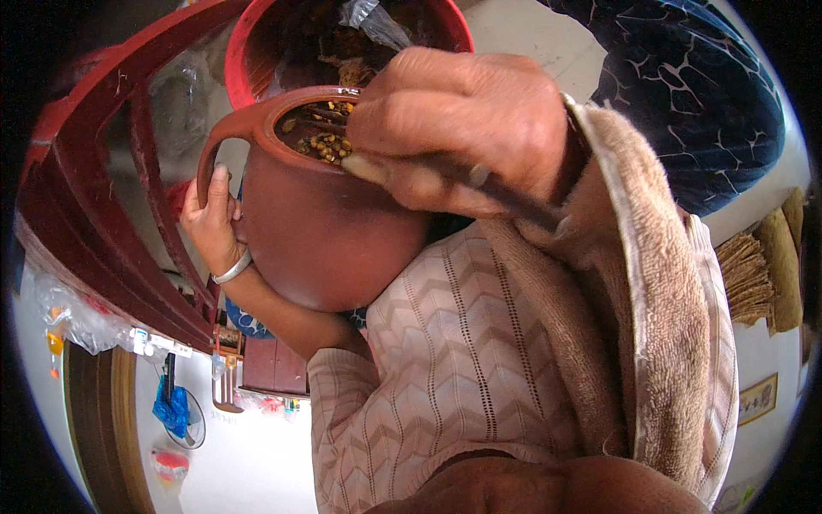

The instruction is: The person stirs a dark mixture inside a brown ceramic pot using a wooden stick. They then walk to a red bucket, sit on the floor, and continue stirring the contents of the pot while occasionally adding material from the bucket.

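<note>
A reddish-brown clay pot is tilted in front of my body, its mouth toward the far side. My left hand is closed round the pot's loop handle, thumb up, with a silver bangle at the wrist. Above the mouth, my right hand is closed on a pair of dark chopsticks. Their back ends stick out past the palm, and their front ends reach into the pot. Wet yellow-brown grains or herb bits lie inside the mouth; the deeper inside is hidden.
Just beyond the pot stands a red bucket with dark scraps and a clear plastic bag in it. A curved red wooden chair is at the left. A brown towel hangs by my right arm. Dark blue patterned cloth lies far right.
</note>
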Demonstrator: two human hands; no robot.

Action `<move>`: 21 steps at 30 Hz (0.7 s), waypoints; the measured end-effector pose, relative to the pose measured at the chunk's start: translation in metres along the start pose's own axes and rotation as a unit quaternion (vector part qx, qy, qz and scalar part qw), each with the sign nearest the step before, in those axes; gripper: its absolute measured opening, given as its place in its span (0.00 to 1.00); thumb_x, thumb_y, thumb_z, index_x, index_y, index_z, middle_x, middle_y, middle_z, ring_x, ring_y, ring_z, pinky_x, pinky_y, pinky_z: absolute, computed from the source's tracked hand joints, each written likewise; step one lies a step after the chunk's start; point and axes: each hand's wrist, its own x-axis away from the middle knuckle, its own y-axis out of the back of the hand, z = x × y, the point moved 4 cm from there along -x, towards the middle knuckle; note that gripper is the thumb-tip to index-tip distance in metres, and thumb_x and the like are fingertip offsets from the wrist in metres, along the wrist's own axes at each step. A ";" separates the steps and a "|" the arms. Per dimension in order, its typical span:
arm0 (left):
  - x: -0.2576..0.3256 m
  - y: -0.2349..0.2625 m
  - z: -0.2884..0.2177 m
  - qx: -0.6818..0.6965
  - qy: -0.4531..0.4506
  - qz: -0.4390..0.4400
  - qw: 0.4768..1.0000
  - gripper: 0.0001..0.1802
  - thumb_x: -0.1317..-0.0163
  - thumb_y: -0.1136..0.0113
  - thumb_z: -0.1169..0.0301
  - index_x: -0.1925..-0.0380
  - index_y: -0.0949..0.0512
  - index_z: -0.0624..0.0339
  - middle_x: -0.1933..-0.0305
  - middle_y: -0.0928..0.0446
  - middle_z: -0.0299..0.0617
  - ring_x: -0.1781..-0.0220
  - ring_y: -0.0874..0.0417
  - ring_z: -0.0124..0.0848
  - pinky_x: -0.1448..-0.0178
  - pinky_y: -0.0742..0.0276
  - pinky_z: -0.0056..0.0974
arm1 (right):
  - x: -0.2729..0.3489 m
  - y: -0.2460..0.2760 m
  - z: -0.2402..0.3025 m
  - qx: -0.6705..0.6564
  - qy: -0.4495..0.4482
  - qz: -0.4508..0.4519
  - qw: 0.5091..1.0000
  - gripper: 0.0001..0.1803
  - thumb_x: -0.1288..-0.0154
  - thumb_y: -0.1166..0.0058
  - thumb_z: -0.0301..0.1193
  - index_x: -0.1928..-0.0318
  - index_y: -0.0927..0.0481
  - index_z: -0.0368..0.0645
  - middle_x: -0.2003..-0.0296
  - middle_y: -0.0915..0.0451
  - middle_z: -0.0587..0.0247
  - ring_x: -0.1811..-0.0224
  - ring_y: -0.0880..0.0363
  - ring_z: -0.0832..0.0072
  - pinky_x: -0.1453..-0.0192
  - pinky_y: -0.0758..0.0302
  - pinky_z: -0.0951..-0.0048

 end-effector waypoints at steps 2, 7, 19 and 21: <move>0.001 0.002 -0.001 -0.009 0.008 0.002 1.000 0.12 0.38 0.33 0.67 0.61 0.20 0.66 0.75 0.29 0.30 0.80 0.36 0.16 0.77 0.40 0.26 | 0.004 -0.007 -0.004 0.010 0.010 0.027 1.000 0.09 0.47 0.35 0.24 0.65 0.20 0.40 0.69 0.21 0.59 0.69 0.18 0.63 0.67 0.21 0.68; 0.001 0.000 -0.007 -0.027 -0.018 0.003 0.999 0.13 0.38 0.33 0.67 0.60 0.20 0.66 0.75 0.28 0.31 0.80 0.35 0.18 0.77 0.39 0.27 | 0.014 -0.017 0.000 0.046 0.045 0.057 0.996 0.11 0.51 0.33 0.26 0.66 0.20 0.42 0.69 0.22 0.61 0.72 0.19 0.63 0.71 0.22 0.68; 0.008 0.030 0.028 0.018 -0.109 0.004 0.994 0.09 0.39 0.35 0.73 0.60 0.20 0.66 0.74 0.26 0.33 0.78 0.31 0.20 0.74 0.38 0.27 | 0.007 -0.013 -0.009 -0.082 -0.075 0.059 0.992 0.05 0.33 0.43 0.24 0.63 0.19 0.32 0.68 0.20 0.55 0.65 0.19 0.67 0.59 0.24 0.71; 0.010 0.039 0.033 0.019 -0.137 0.014 0.990 0.09 0.39 0.35 0.74 0.61 0.20 0.66 0.74 0.25 0.33 0.78 0.30 0.21 0.74 0.37 0.27 | 0.006 -0.017 -0.009 -0.144 -0.112 0.065 0.981 0.07 0.32 0.44 0.25 0.62 0.19 0.32 0.68 0.20 0.56 0.65 0.19 0.69 0.60 0.24 0.72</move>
